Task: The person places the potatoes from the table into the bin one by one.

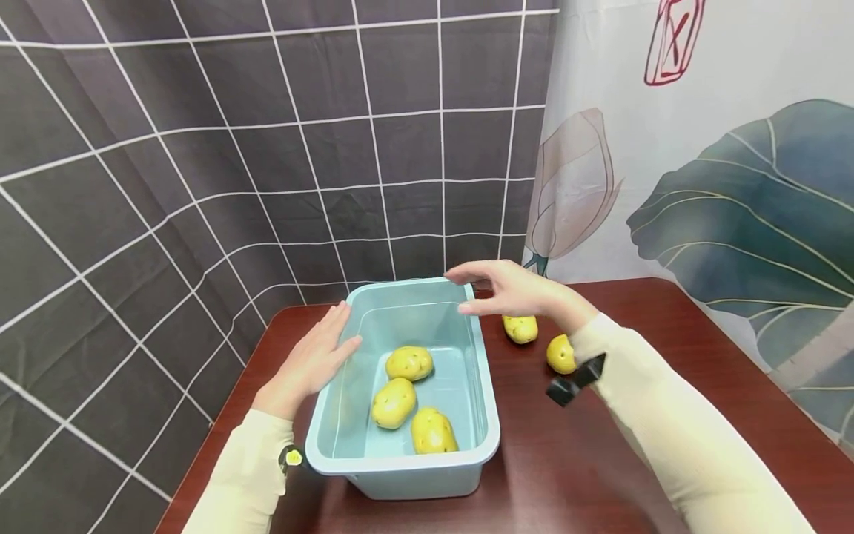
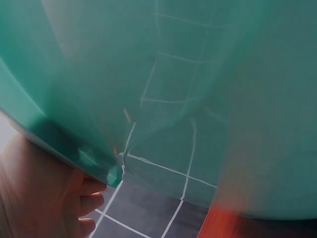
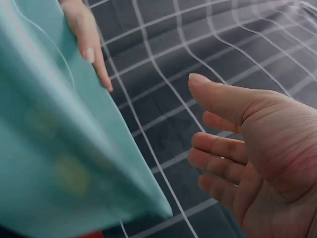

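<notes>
Nearest, two pale sleeves (image 1: pixel 674 415) reach in from the lower corners, a small black piece (image 1: pixel 577 378) at the right cuff. Between them a light blue tub (image 1: pixel 400 466) stands on the dark red table (image 1: pixel 567 460). In its near part lies a first yellow potato (image 1: pixel 432 430), close to the near wall; a second potato (image 1: pixel 394 404) lies beyond it to the left, and a third potato (image 1: pixel 410 363) lies just behind that one.

The left hand (image 1: pixel 312 358) lies along the tub's left rim, its fingers straight and the thumb apart, with nothing in its grip; whether it presses the rim is hard to tell. The right hand (image 1: pixel 510 291) is at the far right rim, thumb and fingers spread apart, its grip holding nothing; the right wrist view shows a gap between it and the tub. Under and beside the right forearm, two more potatoes (image 1: pixel 520 330) rest on the table, outside the tub.

Farthest back hang a dark curtain (image 1: pixel 347 148) with white grid lines and, on the right, a white curtain (image 1: pixel 614 44) bearing a pink flower and a large blue-green leaf.
</notes>
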Available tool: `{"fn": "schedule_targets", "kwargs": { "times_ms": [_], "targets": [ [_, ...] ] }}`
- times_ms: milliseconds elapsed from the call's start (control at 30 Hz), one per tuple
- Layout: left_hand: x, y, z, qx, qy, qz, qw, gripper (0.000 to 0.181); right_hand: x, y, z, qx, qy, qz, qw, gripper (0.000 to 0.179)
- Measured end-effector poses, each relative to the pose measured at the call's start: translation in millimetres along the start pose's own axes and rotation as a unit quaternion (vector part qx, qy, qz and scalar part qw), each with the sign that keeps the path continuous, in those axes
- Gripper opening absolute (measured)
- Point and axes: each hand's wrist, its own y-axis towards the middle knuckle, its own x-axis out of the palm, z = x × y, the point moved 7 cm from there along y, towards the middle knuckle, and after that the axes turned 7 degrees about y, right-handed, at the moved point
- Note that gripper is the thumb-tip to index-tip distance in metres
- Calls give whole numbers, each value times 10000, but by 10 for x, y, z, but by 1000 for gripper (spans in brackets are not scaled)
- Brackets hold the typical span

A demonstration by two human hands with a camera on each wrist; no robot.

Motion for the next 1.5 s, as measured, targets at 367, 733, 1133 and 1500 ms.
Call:
{"fn": "schedule_targets", "kwargs": {
  "times_ms": [367, 733, 1133, 1500],
  "targets": [
    [10, 33, -18, 50, -1, 23, 10000, 68, -302, -1139, 757, 1198, -16, 1474, 9818, 57],
    [6, 25, -16, 25, -47, 10, 10000, 68, -234, -1692, 1420, 1795, 362, 1808, 9663, 56],
    [3, 24, -4, 40, -9, -15, 10000, 68, -60, -1777, 1824, 1676, 814, 1535, 9704, 69],
    [11, 39, -7, 22, 63, -40, 10000, 68, 104, -1728, 1921, 1496, -56, 1119, 9824, 87]
  ]
}}
